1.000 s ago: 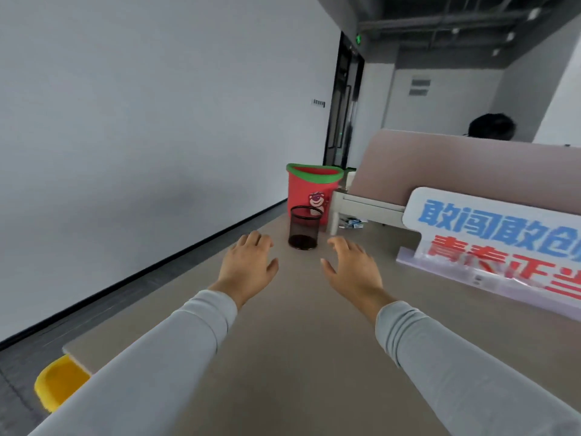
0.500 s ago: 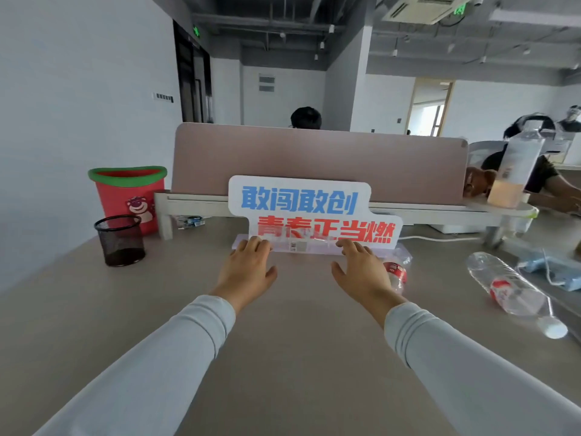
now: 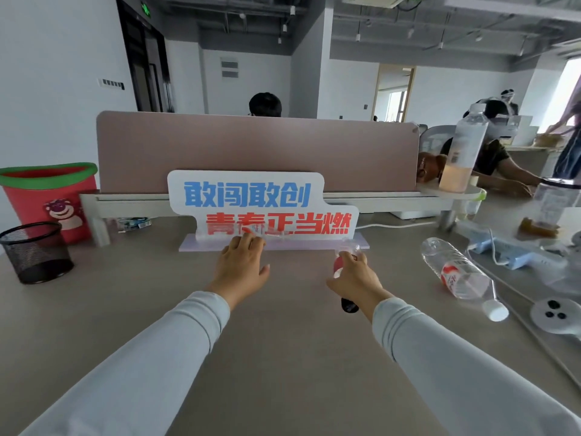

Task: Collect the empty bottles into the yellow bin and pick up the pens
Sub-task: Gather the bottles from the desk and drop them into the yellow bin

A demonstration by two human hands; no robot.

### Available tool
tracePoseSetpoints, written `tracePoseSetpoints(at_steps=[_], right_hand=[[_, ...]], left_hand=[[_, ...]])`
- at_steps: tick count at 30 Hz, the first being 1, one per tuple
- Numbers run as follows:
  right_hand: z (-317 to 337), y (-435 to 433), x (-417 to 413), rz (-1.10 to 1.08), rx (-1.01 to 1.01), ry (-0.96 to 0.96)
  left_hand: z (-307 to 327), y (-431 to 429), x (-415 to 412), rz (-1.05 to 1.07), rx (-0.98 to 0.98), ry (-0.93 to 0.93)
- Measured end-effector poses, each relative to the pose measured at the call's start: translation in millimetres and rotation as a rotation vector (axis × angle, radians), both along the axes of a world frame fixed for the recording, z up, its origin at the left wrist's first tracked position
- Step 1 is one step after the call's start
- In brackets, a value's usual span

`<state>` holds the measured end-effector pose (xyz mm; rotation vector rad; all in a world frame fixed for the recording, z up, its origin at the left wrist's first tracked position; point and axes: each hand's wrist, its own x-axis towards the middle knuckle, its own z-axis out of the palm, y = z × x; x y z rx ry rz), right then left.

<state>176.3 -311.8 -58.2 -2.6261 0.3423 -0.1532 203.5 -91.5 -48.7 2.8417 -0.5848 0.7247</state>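
My right hand (image 3: 356, 280) grips a small clear bottle with a red label (image 3: 339, 266) and a dark cap, lying on the desk in front of the sign. My left hand (image 3: 242, 265) reaches forward with fingers stretched, its tips touching another clear bottle (image 3: 258, 230) that lies along the sign's base. A third clear bottle with a red label and white cap (image 3: 456, 273) lies on its side at the right. The yellow bin and any pens are out of view.
A lettered sign (image 3: 261, 202) stands before a pink desk divider (image 3: 251, 146). At the left sit a black mesh cup (image 3: 36, 251) and a red bin with a green rim (image 3: 47, 196). Two upright bottles holding liquid (image 3: 463, 152) (image 3: 548, 207), a blue power strip (image 3: 509, 251) and cables crowd the right.
The view swung right from the wall to the desk. Both hands moved forward: the left onto the bottle at the sign's base, the right closing round the red-label bottle.
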Motion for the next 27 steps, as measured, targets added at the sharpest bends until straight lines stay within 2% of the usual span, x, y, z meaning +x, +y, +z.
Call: tracePoseSetpoints(at_steps=[4,8,14,19,24,27], right_hand=[[-7,-3,1,0.020,-0.010,-0.153],[-12,-4,6,0.050,-0.019,-0.213],[-12,-7,17,0.088,-0.003,-0.261],[-12,-17,21,0.085,-0.010,-0.279],[-17,-21,22,0.087,0.001,-0.245],[-19,-17,18,0.097,0.013,-0.242]], left_hand=[[4,-4,22,0.013,0.036,-0.006],[7,-1,49,0.053,0.071,0.002],[4,9,101,0.168,0.217,0.183],[-8,1,117,0.174,0.267,0.270],[-22,-7,109,0.152,0.338,0.053],[-23,-5,104,0.135,0.312,0.045]])
